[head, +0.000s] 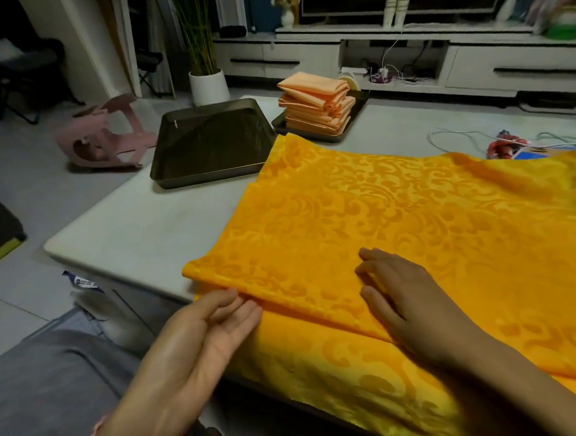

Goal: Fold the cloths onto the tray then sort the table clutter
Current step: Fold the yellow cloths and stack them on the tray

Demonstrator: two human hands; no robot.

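Observation:
A large yellow cloth (398, 217) with a swirl pattern lies spread over the white table (137, 225), its near part folded back on itself and hanging over the front edge. My left hand (205, 330) is palm up at the folded edge, its straight fingertips touching the fold's near left corner. My right hand (403, 302) lies flat on top of the fold, fingers pointing left. An empty dark tray (210, 145) sits at the table's far left. A second dark tray (357, 104) behind it carries a stack of folded orange cloths (317, 105).
White cables (453, 137), a red object (503, 148) and a blue flat item (533, 153) lie at the far right of the table. On the floor to the left lie a pink stool (106, 136) and a white plant pot (208, 86). A TV cabinet (424, 57) stands behind.

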